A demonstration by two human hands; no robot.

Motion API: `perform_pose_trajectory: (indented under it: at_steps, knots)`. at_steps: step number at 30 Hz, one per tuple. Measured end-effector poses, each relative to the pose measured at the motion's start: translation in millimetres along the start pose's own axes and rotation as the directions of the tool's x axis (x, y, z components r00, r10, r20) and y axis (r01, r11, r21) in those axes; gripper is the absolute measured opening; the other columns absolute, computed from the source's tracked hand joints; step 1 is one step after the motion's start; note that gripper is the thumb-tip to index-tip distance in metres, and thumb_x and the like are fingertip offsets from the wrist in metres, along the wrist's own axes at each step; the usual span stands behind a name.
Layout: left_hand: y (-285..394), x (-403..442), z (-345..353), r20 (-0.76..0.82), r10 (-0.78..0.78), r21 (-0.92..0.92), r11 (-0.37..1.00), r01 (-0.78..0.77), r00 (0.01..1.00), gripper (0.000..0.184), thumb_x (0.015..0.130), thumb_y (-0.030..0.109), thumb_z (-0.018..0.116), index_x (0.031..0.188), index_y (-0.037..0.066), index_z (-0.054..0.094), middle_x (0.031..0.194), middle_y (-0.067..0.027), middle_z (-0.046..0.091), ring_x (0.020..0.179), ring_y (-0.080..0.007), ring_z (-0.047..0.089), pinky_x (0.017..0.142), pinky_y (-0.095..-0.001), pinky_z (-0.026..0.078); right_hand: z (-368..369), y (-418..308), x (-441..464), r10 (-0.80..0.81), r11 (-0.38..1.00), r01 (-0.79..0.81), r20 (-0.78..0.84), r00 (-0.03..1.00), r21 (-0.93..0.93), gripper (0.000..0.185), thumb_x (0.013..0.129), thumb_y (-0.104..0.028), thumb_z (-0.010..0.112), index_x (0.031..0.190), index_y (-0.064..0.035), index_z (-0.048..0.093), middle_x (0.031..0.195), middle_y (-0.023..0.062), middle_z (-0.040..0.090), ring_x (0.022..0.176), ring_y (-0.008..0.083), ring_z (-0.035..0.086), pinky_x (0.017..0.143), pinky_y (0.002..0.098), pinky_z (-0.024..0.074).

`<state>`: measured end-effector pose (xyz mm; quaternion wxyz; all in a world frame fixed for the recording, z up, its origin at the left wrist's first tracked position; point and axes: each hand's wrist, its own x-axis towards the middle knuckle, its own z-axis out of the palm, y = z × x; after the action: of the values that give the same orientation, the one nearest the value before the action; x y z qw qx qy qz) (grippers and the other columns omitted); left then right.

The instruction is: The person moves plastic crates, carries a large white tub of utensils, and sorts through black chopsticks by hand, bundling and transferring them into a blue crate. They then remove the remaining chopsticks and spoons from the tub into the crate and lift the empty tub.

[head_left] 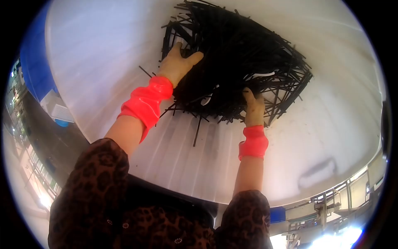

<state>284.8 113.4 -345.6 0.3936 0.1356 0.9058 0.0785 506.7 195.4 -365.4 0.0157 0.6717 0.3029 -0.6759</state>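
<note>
A tangled heap of thin black sticks [232, 54] lies at the bottom of a large white bin [166, 153]. My left hand [178, 66], in a tan glove with a loose red cuff, reaches onto the heap's left side. Its thumb and a finger are spread apart, and the other fingertips sink among the sticks. At the near right edge of the heap is my right hand [254, 110], gloved the same way. Its thumb points up against the sticks, while its other fingers are largely hidden among them. A few white pieces [263, 75] show between the sticks.
The bin's curved white walls surround both forearms, with its near rim in front of my body. Outside on the left stand a blue container [36, 50] and a white box-like part [58, 108]. Metal framework [327, 207] and bright light appear at lower right.
</note>
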Motion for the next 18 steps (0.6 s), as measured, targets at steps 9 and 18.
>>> perform_pose_trajectory:
  at_steps: [9, 18]
  knots:
    - [3.3, 5.4, -11.5, -0.315, -0.002, 0.101, 0.994, 0.036, 0.949, 0.076, 0.062, 0.046, 0.055, 0.114, -0.004, 0.034, 0.110, -0.0212, 0.043, 0.100, -0.0313, 0.043, 0.084, -0.0323, 0.034, 13.0, -16.2, -11.1, -0.183, 0.982, 0.181, -0.032, 0.983, -0.060, 0.058, 0.068, -0.027, 0.057, 0.107, 0.0118, 0.038, 0.099, 0.0149, 0.049, 0.089, 0.0192, 0.047, 0.080, 0.0249, 0.0355]
    - [15.5, 30.9, -18.6, 0.438, 0.121, 0.262, 0.931, -0.255, 0.891, 0.052, 0.067, 0.047, 0.047, 0.093, 0.001, 0.053, 0.083, -0.0169, 0.055, 0.080, -0.0276, 0.052, 0.072, -0.0335, 0.039, 8.2, -18.9, 0.9, -0.166, 0.986, 0.166, 0.007, 0.986, 0.004, 0.044, 0.072, -0.028, 0.050, 0.097, 0.0087, 0.046, 0.089, 0.0125, 0.052, 0.083, 0.0155, 0.048, 0.073, 0.0243, 0.0380]
